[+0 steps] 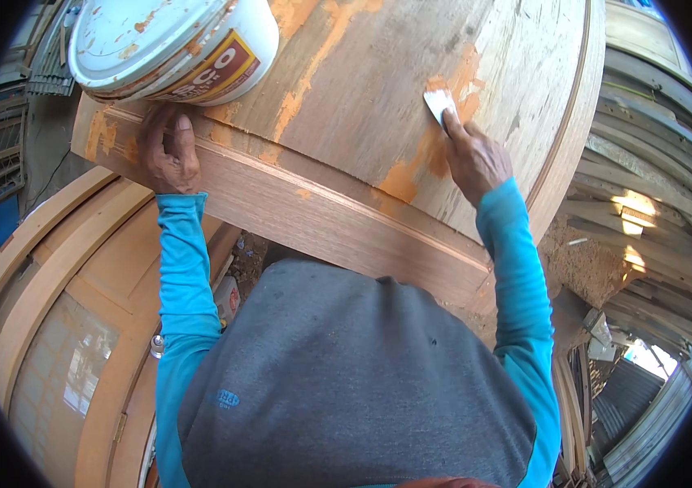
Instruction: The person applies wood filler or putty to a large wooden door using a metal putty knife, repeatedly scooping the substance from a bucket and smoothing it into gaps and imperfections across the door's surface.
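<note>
My right hand [478, 160] grips a putty knife [438, 103] with a pale blade, its edge laid on a wooden door panel [378, 106]. Orange putty [400, 180] is smeared round the blade and in patches and streaks across the wood. My left hand [172, 154] rests at the panel's near left edge, just below a white bucket [260, 57]. Its fingers are curled, with the thumb pointing up; what lies inside them, if anything, is hidden. The bucket stands on the panel, its lid [130, 41] stained with orange putty.
Curved-looking wooden door frames and a glazed door [77, 342] lean at the lower left. Stacked planks [647, 154] line the right side, near a heap of sawdust [586, 260]. Corrugated metal sheets [630, 407] stand at the lower right.
</note>
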{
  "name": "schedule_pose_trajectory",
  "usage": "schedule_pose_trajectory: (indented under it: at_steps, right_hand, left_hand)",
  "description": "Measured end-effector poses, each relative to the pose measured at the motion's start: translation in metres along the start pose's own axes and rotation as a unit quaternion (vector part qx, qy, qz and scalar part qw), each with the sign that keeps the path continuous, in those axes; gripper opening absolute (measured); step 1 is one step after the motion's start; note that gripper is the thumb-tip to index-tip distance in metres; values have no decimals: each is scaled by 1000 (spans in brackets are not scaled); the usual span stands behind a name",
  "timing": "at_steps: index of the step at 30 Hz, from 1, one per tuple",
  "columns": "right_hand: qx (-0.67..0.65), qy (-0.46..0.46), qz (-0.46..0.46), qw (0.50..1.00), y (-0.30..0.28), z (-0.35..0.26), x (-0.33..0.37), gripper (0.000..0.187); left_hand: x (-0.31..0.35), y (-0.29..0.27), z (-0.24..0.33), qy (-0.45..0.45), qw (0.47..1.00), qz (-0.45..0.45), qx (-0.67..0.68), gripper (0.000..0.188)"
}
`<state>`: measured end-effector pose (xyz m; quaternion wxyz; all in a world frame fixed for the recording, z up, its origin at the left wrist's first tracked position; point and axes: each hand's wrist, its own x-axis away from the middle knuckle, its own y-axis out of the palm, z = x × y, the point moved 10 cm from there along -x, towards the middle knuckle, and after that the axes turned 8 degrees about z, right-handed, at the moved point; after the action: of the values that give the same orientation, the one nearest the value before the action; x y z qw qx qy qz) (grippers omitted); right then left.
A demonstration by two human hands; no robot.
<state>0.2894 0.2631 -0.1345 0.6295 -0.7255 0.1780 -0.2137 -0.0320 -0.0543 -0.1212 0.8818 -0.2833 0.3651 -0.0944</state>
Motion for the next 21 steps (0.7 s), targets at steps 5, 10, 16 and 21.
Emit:
schedule_pose_trajectory:
  at_steps: [5, 10, 16, 21]
  right_hand:
    - [-22, 41, -42, 998, -22, -5, -3, 39]
    - [-33, 34, -58, 997, -28, -15, -12, 32]
    - [-24, 94, -122, 988, -5, -8, -33, 32]
    - [-27, 59, -157, 985, -25, -20, -15, 36]
  left_hand:
    - [1, -4, 4, 13, 1000, -4, 10, 39]
    - [4, -3, 5, 3, 1000, -7, 4, 39]
    - [3, 0, 5, -12, 999, -28, 16, 39]
    - [3, -1, 1, -7, 1000, -16, 20, 38]
